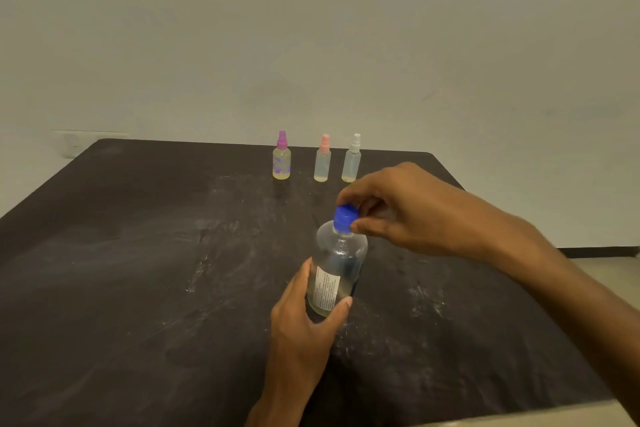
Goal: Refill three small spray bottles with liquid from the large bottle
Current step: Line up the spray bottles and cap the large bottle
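The big bottle [337,269] stands near the middle of the dark table [138,270]. The left hand [304,319] wraps around its lower part, probably to keep it from turning. The right hand [398,208] pinches the blue cap [345,217] with thumb and fingers, likely to twist it. Three small spray bottles [322,159] wait in a row at the far edge. The label's words are too blurry to read.

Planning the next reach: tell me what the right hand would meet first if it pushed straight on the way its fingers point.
The blue cap of the large bottle; the right hand already pinches it.
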